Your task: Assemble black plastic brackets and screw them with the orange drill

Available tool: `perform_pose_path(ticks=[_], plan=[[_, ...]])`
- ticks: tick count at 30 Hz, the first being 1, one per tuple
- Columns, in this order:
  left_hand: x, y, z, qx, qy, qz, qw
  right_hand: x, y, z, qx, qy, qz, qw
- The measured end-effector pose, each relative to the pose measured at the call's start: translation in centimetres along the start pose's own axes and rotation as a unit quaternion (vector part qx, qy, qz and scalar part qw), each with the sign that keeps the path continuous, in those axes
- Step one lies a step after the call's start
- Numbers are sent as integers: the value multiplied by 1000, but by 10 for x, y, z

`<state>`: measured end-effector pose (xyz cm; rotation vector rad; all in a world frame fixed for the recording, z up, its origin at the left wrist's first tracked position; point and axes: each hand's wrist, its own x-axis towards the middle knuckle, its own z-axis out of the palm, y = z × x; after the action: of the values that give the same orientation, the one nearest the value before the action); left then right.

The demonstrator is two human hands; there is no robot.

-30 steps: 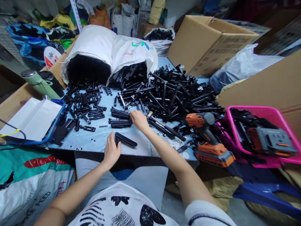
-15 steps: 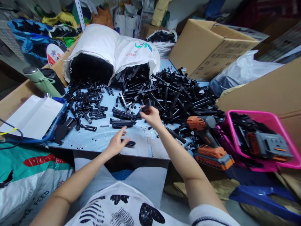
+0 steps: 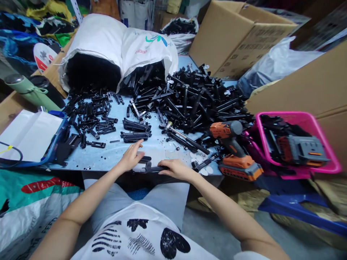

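My right hand (image 3: 175, 169) is closed around one end of a black bar-shaped part (image 3: 154, 168) at the table's front edge; the part's thicker end points left. My left hand (image 3: 131, 157) is just to the left, its fingers stretched out and thumb apart. Close by its thumb lies another short black bar (image 3: 146, 158), partly hidden by the hand. Beyond the fingertips, long black assembled parts (image 3: 136, 136) lie side by side in small stacks. A hammer (image 3: 187, 138) with a brassy head rests on the table to the right of them.
A large heap of black parts (image 3: 187, 101) spreads from two white sacks (image 3: 100, 39). Smaller black links (image 3: 92, 112) lie at left. An orange cordless drill (image 3: 230, 144) stands beside a pink basket (image 3: 298, 115) at right. A blue tray (image 3: 61, 139) and green bottle (image 3: 29, 90) are at left.
My right hand has come back from the heap's near edge to the table's front with the black part. My left hand has shifted slightly, and the view has tilted down.
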<state>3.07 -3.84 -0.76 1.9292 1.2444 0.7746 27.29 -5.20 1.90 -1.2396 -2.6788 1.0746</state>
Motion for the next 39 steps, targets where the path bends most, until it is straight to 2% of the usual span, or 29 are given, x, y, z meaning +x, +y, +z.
perform_pose_path(ticks=[3, 4, 6, 12, 18, 21, 25, 31, 39], plan=[[5, -4, -2, 172, -146, 54, 973, -2, 3, 9, -132, -14, 37, 990], [6, -3, -1, 205, -169, 64, 962, -1, 2, 12, -155, -10, 54, 986], [7, -1, 4, 242, -180, 76, 950, 0, 1, 17, -182, -3, 76, 980], [3, -3, 13, 261, -150, 114, 947, -4, -4, 17, -222, 12, 77, 972], [0, -9, 11, 232, -102, 93, 963, -6, -18, 7, -285, 72, 57, 954], [2, -5, 9, 213, -90, 69, 971, -5, -21, -5, -293, 56, 32, 954], [5, 3, 5, 212, -108, 58, 970, -4, -19, -16, -278, 30, 7, 960], [5, 2, 6, 222, -109, 74, 966, -5, -19, -14, -294, 31, 8, 955], [-3, -12, 10, 194, -28, 133, 972, -5, -39, -17, -327, 74, 27, 942]])
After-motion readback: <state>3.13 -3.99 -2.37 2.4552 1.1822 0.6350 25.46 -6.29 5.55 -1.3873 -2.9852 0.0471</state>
